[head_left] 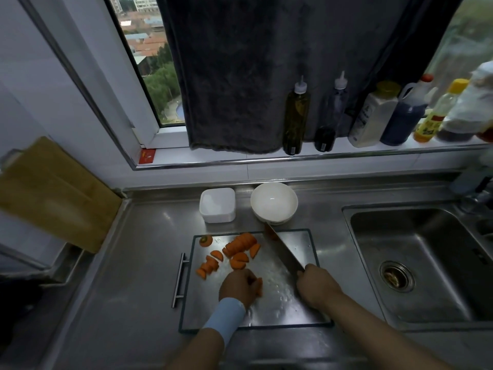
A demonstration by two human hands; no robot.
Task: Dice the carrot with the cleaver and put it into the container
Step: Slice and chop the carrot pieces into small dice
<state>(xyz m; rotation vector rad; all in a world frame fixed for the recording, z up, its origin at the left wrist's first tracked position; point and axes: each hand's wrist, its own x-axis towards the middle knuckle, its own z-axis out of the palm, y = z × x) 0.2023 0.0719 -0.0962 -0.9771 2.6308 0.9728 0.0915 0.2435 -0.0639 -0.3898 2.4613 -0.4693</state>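
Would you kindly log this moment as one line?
left hand: gripping carrot pieces | right hand: gripping cleaver | cutting board: sliced carrot

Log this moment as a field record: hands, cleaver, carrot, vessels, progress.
left-hand grip: holds a carrot chunk at the board's near side
right-hand grip: holds the cleaver by its handle, tip toward the bowl
carrot slices: half-rounds scattered on the cutting board, not yet diced
carrot top: board's far left corner
container: white, square, behind the board, no carrot visible inside
bowl: white, right of the container, no carrot inside
sink: right of the board
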